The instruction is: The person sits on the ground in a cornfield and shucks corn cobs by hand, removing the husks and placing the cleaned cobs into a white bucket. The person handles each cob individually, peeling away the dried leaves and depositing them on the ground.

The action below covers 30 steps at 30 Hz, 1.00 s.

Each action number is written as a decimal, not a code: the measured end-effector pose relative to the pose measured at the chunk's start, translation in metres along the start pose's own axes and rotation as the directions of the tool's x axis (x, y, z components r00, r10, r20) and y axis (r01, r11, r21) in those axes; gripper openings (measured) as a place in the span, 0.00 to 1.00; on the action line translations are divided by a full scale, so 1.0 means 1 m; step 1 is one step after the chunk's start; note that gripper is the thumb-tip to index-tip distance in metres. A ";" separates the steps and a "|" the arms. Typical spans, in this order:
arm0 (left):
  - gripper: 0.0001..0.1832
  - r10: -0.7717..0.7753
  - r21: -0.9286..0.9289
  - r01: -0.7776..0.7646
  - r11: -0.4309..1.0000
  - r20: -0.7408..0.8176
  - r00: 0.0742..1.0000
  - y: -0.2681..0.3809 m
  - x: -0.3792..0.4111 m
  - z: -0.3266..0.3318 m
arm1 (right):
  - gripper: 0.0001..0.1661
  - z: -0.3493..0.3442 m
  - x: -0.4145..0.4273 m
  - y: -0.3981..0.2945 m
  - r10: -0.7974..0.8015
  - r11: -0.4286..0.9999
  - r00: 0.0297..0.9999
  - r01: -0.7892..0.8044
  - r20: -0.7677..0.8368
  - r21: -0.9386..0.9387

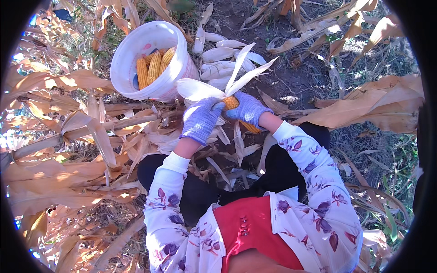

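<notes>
My left hand (202,117), in a purple knit glove, grips a corn cob (230,102) and its husk from the left. Gloved alike, my right hand (248,108) holds the same cob from the right. Yellow kernels show between the two hands. Pale husk leaves (235,76) spread up and outward from the cob, one of them reaching left towards the bucket. Below my right hand lies another yellow cob (250,127), partly hidden by the hand and wrist. The lower part of the held ear is hidden by my gloves.
A white plastic bucket (119,63) tilts at the upper left with several husked cobs (153,66) inside. Beside it several ears in pale husks (218,54) lie on the soil. Dry corn stalks (133,123) and broad leaves (382,102) flank me. Loose husks (239,143) litter the ground between my legs.
</notes>
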<state>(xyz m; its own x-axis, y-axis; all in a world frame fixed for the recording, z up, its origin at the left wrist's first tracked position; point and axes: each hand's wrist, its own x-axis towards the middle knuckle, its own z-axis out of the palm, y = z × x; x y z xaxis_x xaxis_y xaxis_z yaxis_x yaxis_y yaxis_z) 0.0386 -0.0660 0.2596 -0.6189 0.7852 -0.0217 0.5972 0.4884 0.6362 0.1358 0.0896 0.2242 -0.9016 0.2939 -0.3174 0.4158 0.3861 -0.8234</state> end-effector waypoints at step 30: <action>0.28 -0.202 0.248 0.074 0.966 0.543 0.815 0.009 0.008 -0.008 | 0.19 0.008 -0.025 -0.035 0.092 0.851 0.962 0.057 0.255 -0.521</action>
<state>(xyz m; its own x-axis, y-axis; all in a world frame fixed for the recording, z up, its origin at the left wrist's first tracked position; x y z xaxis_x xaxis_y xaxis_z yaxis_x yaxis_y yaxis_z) 0.0352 -0.0584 0.2716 -0.3483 0.7478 -0.5653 0.6574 0.6247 0.4214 0.1427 0.0616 0.2566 -0.8599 0.0953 -0.5015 0.3652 0.8014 -0.4738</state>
